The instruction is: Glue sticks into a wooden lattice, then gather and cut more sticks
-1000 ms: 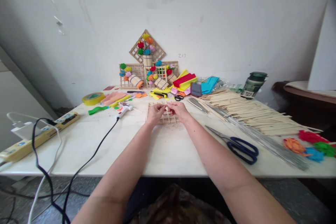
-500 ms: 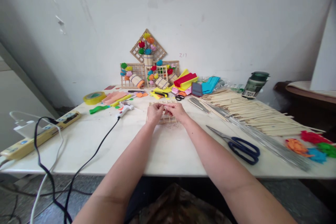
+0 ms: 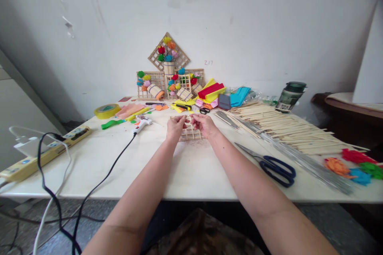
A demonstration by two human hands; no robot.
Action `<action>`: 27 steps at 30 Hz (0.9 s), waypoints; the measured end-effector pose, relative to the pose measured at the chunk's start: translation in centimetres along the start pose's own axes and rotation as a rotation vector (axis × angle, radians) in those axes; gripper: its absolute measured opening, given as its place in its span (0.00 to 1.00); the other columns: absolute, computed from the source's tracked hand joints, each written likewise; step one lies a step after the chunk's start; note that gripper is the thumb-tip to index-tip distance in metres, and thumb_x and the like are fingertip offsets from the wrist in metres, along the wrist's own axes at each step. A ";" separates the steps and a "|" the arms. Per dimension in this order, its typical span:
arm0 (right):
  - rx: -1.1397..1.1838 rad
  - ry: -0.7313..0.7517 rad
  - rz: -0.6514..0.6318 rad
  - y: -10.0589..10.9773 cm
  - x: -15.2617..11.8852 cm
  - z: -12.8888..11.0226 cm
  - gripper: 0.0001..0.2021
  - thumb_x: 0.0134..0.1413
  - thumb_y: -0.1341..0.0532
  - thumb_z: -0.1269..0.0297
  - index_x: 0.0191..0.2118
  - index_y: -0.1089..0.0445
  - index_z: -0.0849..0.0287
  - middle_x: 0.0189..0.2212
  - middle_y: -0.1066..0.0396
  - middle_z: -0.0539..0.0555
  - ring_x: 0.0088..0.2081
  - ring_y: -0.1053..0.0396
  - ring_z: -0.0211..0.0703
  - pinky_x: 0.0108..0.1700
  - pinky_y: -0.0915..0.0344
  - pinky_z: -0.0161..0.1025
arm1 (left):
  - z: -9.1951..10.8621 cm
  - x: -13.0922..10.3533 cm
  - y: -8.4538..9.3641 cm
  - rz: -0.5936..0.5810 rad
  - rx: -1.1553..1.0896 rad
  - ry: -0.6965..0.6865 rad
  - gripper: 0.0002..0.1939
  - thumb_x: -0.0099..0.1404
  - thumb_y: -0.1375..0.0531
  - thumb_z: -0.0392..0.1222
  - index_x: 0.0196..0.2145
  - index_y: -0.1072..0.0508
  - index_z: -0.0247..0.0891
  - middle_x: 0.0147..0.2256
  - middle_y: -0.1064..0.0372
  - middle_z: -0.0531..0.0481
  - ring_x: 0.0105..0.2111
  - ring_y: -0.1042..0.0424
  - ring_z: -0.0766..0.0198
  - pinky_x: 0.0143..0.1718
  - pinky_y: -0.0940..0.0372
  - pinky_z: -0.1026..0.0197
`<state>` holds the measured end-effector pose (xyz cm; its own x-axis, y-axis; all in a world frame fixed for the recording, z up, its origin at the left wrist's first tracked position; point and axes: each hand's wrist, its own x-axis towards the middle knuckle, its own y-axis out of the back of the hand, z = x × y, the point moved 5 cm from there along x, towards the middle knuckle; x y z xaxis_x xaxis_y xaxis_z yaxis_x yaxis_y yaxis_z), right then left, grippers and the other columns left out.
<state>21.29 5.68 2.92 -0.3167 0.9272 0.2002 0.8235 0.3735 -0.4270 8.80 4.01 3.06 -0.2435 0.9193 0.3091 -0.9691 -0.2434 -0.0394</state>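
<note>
A small wooden stick lattice (image 3: 191,132) lies on the white table in front of me. Over its left upper part is my left hand (image 3: 176,126), its fingers pinched together. My right hand (image 3: 204,124) is over the upper right part, fingertips also pinched and close to the left ones. What the fingertips hold is too small to make out. Part of the lattice is hidden under both hands.
The white glue gun (image 3: 142,124) lies left of the hands, its black cord trailing off the table. Large scissors (image 3: 277,169), wooden sticks (image 3: 275,123) and metal wires (image 3: 302,165) lie right. Finished lattices with paper flowers (image 3: 169,50) stand behind.
My hands have moved slightly apart at the fingertips, and more of the lattice shows between and below them.
</note>
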 end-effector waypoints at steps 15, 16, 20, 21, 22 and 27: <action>0.041 -0.006 0.013 -0.1 -0.2 -0.1 0.10 0.35 0.35 0.65 0.25 0.33 0.64 0.18 0.32 0.49 0.17 0.41 0.29 0.17 0.46 0.27 | 0.4 -0.5 -0.7 -0.113 -0.035 -0.030 0.13 0.50 0.39 0.46 0.28 0.26 0.31 0.22 0.31 0.51 0.18 0.39 0.73 0.21 0.40 0.67; 0.051 -0.009 0.013 -0.1 -0.1 -0.1 0.10 0.35 0.34 0.65 0.24 0.34 0.64 0.18 0.32 0.49 0.17 0.41 0.29 0.17 0.46 0.28 | 0.5 -0.5 -0.7 -0.112 -0.033 -0.029 0.13 0.50 0.39 0.46 0.28 0.26 0.31 0.22 0.31 0.51 0.18 0.39 0.73 0.21 0.40 0.67; 0.090 -0.027 -0.001 -0.2 -0.1 0.0 0.11 0.35 0.34 0.64 0.24 0.35 0.64 0.16 0.34 0.47 0.16 0.42 0.28 0.17 0.46 0.28 | 0.7 -0.6 -0.8 -0.121 -0.007 -0.057 0.14 0.51 0.39 0.47 0.28 0.26 0.31 0.21 0.32 0.51 0.18 0.39 0.73 0.21 0.41 0.67; 0.092 -0.027 -0.003 -0.2 -0.1 0.0 0.11 0.35 0.34 0.64 0.24 0.35 0.64 0.16 0.35 0.47 0.16 0.43 0.28 0.17 0.47 0.28 | 0.7 -0.6 -0.8 -0.125 0.003 -0.064 0.14 0.51 0.39 0.48 0.28 0.26 0.31 0.21 0.32 0.51 0.18 0.39 0.72 0.21 0.41 0.67; 0.090 -0.023 -0.003 -0.2 -0.1 -0.1 0.11 0.35 0.34 0.64 0.24 0.35 0.64 0.15 0.35 0.47 0.15 0.43 0.28 0.17 0.47 0.28 | 0.7 -0.6 -0.9 -0.132 0.016 -0.068 0.14 0.51 0.40 0.48 0.28 0.26 0.32 0.22 0.32 0.51 0.18 0.39 0.72 0.21 0.41 0.67; 0.044 -0.007 0.011 -0.2 -0.1 -0.2 0.11 0.34 0.34 0.64 0.23 0.34 0.64 0.15 0.36 0.46 0.15 0.44 0.27 0.17 0.48 0.28 | 0.7 -0.6 -1.1 -0.168 0.085 -0.110 0.15 0.52 0.41 0.49 0.29 0.26 0.32 0.24 0.30 0.50 0.20 0.37 0.70 0.22 0.41 0.67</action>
<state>21.20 5.50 3.14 -0.3111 0.9313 0.1896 0.8055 0.3643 -0.4675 10.07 3.52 3.63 -0.0682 0.9112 0.4062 -0.9878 -0.1187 0.1005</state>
